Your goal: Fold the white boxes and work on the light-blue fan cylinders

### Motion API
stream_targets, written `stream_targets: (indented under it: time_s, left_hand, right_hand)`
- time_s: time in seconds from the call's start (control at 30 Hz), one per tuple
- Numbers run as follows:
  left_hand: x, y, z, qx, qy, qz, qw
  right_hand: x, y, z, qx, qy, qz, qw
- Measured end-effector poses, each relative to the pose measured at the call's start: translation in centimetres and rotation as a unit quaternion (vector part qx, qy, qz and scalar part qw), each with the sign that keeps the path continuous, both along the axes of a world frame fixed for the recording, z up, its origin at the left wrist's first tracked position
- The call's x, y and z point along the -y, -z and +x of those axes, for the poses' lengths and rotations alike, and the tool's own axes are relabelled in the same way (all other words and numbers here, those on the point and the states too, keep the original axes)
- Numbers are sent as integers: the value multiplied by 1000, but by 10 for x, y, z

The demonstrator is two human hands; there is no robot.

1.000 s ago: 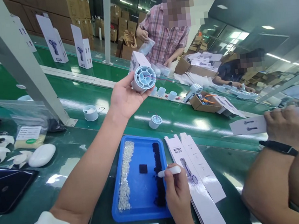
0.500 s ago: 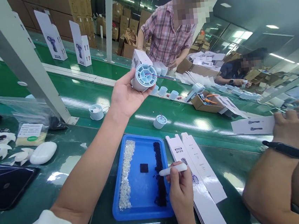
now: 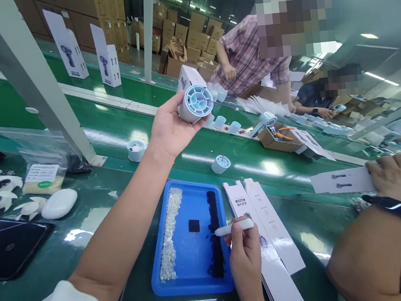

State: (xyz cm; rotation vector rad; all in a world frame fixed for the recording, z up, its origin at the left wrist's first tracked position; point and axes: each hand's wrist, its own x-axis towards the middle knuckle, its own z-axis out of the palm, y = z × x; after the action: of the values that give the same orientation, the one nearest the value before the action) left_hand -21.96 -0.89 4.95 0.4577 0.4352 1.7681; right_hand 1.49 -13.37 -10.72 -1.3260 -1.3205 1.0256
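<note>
Colours here: the round housing (image 3: 196,103) is pale blue and the stylus (image 3: 234,226) is white. The tray (image 3: 197,259) is bright blue, with one strip of whitish granules (image 3: 169,248) and one of black bits (image 3: 215,248). Shiny green surface (image 3: 114,140), white cartons (image 3: 272,231), and a co-worker's pink-and-white plaid shirt (image 3: 244,54).

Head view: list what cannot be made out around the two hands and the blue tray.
Head view: tip of the white tool in the right hand, too small to tell whether it touches the black pieces in the blue tray.
Head view: rear of the round housing, turned away and covered by the left hand.
Head view: print on the flat cartons, too small to read.
Head view: dark slab, cut off by the left edge.
</note>
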Motion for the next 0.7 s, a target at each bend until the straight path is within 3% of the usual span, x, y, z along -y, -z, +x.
stream_targets:
  time_s: [0.23, 0.33, 0.4, 0.47, 0.57, 0.7]
  left_hand:
    - [-2, 3, 0, -14, -9, -7, 1000]
    - [-2, 5, 3, -28, -11, -19, 999]
    - [-2, 5, 5, -48, -5, -21, 999]
    - [0, 6, 9, -81, 7, -22, 996]
    - [4, 4, 15, -153, 29, -29, 987]
    - [13, -1, 24, -244, 56, -21, 968]
  right_hand:
    - [0, -1, -6, 28, -25, 69, 997]
    - [-3, -9, -19, 89, -127, 134, 979]
    - [-4, -17, -28, 108, -212, 131, 962]
    - [-5, -29, -34, 84, -243, 120, 959]
    - [-9, -49, -36, 8, -151, 203, 967]
    - [-19, -80, -35, -90, 7, 309, 947]
